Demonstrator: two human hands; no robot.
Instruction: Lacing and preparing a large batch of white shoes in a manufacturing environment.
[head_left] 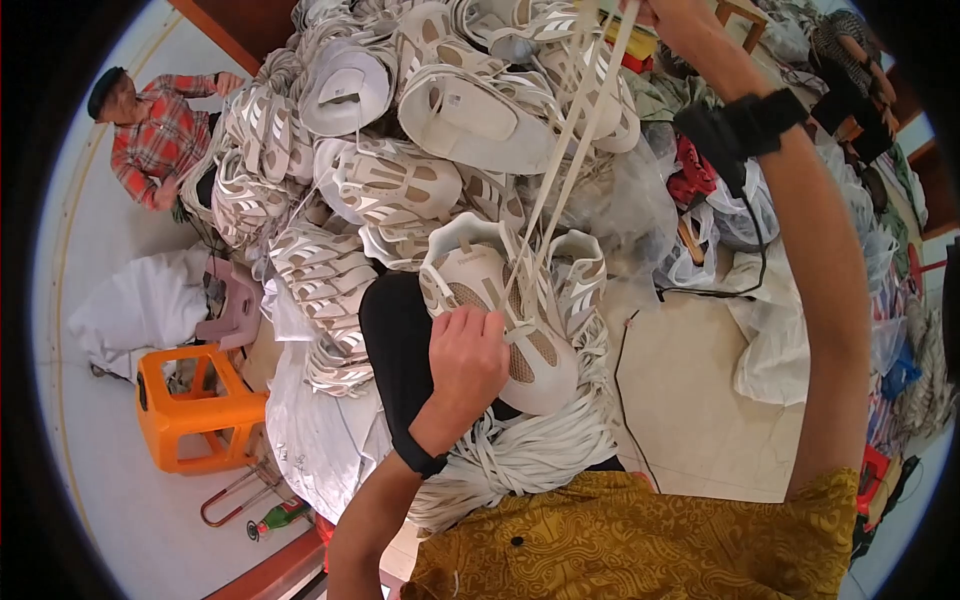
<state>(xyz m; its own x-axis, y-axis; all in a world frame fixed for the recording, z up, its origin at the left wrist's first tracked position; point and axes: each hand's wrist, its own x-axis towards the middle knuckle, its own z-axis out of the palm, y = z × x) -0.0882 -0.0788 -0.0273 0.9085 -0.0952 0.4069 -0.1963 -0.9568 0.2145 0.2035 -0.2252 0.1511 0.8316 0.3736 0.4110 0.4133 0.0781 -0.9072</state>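
Observation:
A beige and white shoe upper [470,268] with mesh panels rests over my lap, its toe end pointing toward me. My left hand [468,355] is closed at its lacing edge, the fingers curled and what they pinch mostly covered. Long cream shoelaces [572,150] run taut from the upper to my right hand [675,22] at the top edge. That hand is raised with the arm stretched out, closed round the laces and partly cut off by the frame. A thick bundle of loose white laces [530,455] lies across my lap.
A big heap of similar shoe uppers [480,120] rises in front of me. At left are an orange stool [200,405], a green bottle [280,515] and a person in a plaid shirt [165,125]. Plastic bags [640,205] lie at right; another person [850,75] is beyond.

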